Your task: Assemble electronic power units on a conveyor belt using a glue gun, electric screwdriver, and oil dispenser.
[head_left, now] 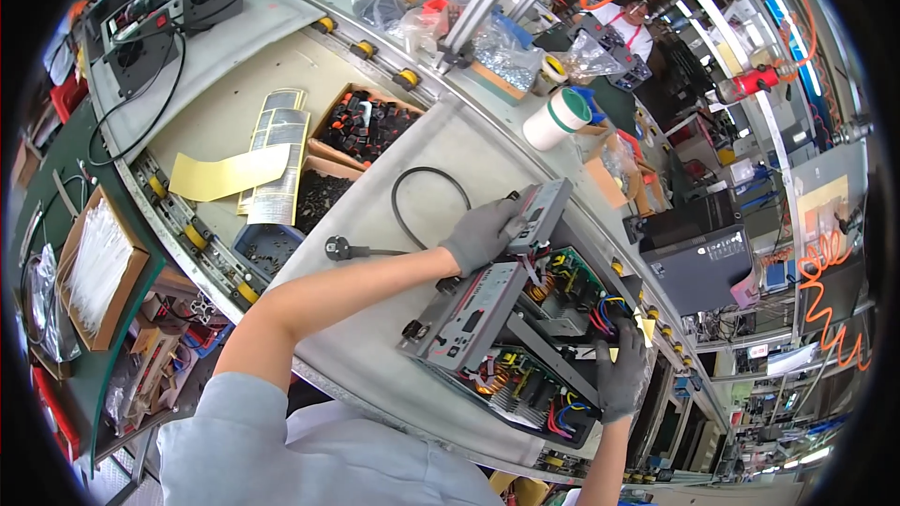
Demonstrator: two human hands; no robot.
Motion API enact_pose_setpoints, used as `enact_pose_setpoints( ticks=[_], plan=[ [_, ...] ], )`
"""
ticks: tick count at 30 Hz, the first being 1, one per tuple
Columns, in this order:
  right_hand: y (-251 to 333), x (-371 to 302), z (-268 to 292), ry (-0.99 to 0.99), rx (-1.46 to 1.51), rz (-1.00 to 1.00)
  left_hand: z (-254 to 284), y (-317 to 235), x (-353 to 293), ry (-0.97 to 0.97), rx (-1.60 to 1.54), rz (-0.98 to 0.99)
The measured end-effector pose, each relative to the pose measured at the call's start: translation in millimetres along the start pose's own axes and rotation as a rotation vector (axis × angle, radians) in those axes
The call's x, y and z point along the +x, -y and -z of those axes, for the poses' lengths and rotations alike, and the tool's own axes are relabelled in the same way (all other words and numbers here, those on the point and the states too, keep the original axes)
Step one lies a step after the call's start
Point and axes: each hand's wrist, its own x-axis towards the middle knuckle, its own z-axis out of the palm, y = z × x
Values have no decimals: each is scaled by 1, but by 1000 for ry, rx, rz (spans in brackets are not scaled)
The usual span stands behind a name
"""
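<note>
Two open grey electronic units lie side by side, each with an exposed circuit board, copper coil and coloured wires. My gloved left hand [483, 234] is closed round the left end of the far unit's front panel [544, 213]. At the rear end, beside red, blue and yellow wires, my gloved right hand [621, 370] grips the far unit's edge; its fingertips are partly hidden. The near unit [469, 314] sits closer to my body, touched by neither hand as far as I can see. A black power cord with a plug [339, 248] loops out behind my left wrist.
Both units rest on a grey board [375, 319] over a roller conveyor [192, 234]. Left of it are boxes of small black parts [361, 126], label sheets [272, 155] and a box of white ties [98, 267]. A white tape roll [555, 122] stands beyond. Another person [637, 33] is farther back.
</note>
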Motion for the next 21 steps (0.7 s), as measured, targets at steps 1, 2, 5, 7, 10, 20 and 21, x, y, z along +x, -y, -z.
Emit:
enact_pose_setpoints(
  ticks=[1,2,5,7,10,20,21],
  plan=[
    [3,-1,4,10,-62,13,1,0,3,41,8,-43],
    [9,2,6,-31,-116,16,3,1,5,82,15,-86],
    [44,20,24,-116,113,121,16,1,16,275,4,-97],
    [97,42,43,-150,328,301,41,15,27,421,-28,-19],
    [171,63,55,10,466,715,81,53,38,165,167,-238],
    [215,78,7,1007,258,945,217,148,55,121,1048,377],
    [213,77,7,1021,321,900,217,149,55,171,1021,344]
  ],
)
